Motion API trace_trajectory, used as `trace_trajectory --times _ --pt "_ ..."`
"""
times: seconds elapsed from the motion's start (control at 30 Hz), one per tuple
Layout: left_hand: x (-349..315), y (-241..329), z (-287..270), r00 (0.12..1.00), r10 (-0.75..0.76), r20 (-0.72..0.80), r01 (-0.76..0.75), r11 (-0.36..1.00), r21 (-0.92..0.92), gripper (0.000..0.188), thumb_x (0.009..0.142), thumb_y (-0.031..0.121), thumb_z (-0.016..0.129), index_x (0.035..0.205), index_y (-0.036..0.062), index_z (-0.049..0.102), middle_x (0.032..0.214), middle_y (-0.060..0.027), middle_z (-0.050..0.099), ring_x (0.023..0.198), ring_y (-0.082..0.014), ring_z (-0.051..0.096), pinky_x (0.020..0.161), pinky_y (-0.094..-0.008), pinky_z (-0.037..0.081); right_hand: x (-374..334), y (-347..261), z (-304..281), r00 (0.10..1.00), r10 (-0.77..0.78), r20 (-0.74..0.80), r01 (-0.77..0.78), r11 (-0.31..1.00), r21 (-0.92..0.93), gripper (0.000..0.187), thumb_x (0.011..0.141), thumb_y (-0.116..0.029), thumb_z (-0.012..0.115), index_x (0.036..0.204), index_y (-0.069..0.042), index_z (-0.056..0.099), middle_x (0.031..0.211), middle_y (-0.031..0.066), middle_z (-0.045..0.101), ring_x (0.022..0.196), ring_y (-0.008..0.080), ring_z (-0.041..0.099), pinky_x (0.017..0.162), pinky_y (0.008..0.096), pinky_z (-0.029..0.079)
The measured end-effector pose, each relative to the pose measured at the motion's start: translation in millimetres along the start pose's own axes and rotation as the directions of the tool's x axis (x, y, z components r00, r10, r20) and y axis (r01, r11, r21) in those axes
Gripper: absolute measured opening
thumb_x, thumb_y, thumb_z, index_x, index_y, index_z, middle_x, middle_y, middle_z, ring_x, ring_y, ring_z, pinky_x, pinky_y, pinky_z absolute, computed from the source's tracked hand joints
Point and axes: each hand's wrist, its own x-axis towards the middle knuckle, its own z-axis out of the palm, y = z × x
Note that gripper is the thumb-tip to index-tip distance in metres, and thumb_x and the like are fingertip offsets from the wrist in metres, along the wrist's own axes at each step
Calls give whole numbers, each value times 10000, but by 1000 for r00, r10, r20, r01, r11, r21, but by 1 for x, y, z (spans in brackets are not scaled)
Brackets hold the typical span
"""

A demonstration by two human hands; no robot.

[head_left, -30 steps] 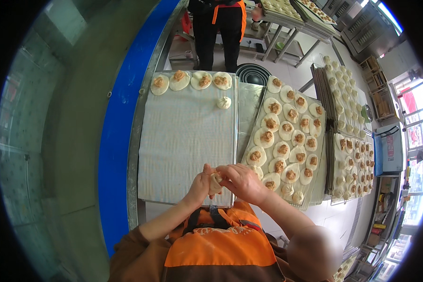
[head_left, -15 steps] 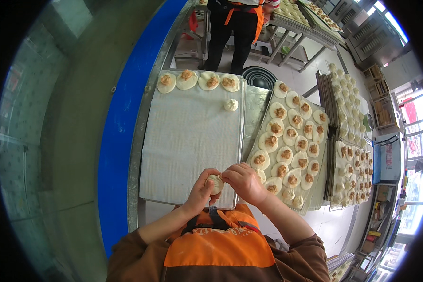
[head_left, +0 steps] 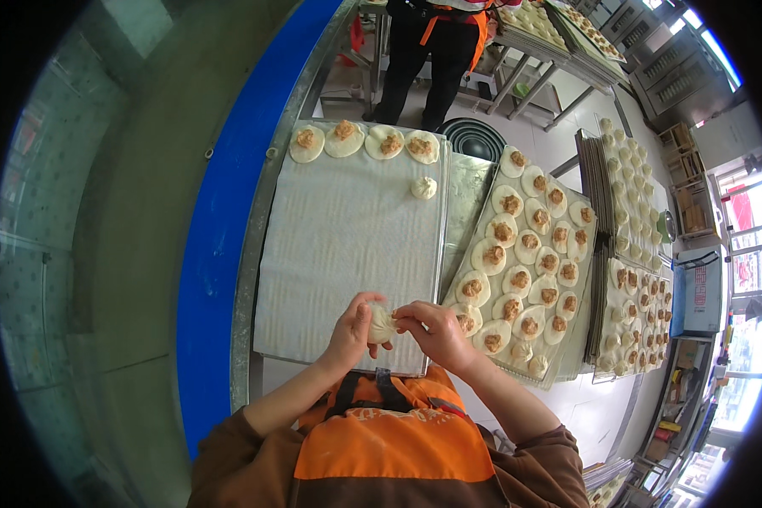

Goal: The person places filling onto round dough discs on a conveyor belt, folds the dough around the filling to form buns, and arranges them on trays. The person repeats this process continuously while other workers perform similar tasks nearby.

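Note:
A pale bun (head_left: 382, 324) with a pleated side rests in my left hand (head_left: 350, 330), whose fingers curl round it. My right hand (head_left: 434, 328) pinches the bun's gathered edge between thumb and fingertips. Both hands are over the near edge of a cloth-lined tray (head_left: 347, 245). On that tray's far end lie several flat dough rounds (head_left: 345, 139) topped with brownish filling, and one closed bun (head_left: 423, 187) sits below them at the right. Beside my right arm, another tray holds many filled dough rounds (head_left: 529, 326) and a few closed buns (head_left: 538, 365) at its near end.
A blue strip (head_left: 220, 229) runs along the left edge of the metal table. Further trays of buns (head_left: 631, 195) are stacked at the right. Across the table stands a person (head_left: 427, 63) in dark trousers and an orange apron, near a round black ribbed object (head_left: 472, 138).
The bun has turned in my left hand, and more of its pleated side shows. My right hand has dropped slightly, still pinching its edge. The view has shifted a little.

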Motion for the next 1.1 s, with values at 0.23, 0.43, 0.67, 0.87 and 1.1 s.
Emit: trace_trajectory --times 0.23,0.43,0.67,0.87,1.1 --pt "4 -12 0 986 -124 108 134 987 -90 664 1000 692 280 1075 88 546 763 -64 638 490 -101 524 398 -230 362 -5 1 -2 997 -65 32 66 998 -20 76 875 -16 684 923 -13 626 866 119 669 771 310 678 674 374 546" --pt "13 -7 -2 846 -414 335 515 797 -315 805 868 852 286 991 105 560 765 -76 635 474 -121 523 381 -231 342 -8 2 -11 970 -220 104 229 969 -89 137 837 -8 710 959 -12 647 886 110 652 786 297 669 682 367 548" --pt "15 -11 3 743 -520 422 642 732 -228 802 893 825 268 1021 92 567 775 -95 624 496 -129 538 403 -222 365 -13 -2 -24 905 -350 243 388 912 -129 236 825 -14 721 1050 -8 648 931 121 637 831 302 667 730 386 549" --pt "10 -21 31 998 -60 -33 55 991 -119 630 1009 657 292 1075 72 516 793 -73 621 565 -130 589 450 -237 430 -16 1 -17 997 -74 28 74 997 -1 205 844 -7 722 1036 -4 649 934 123 645 795 288 675 696 368 555" --pt "11 -31 40 995 49 -90 -64 983 -171 502 1062 547 309 1127 81 486 804 -62 618 589 -129 611 461 -240 460 -13 5 -15 978 -207 -37 200 970 -136 161 841 -12 721 993 2 672 939 126 658 803 296 680 679 362 563"
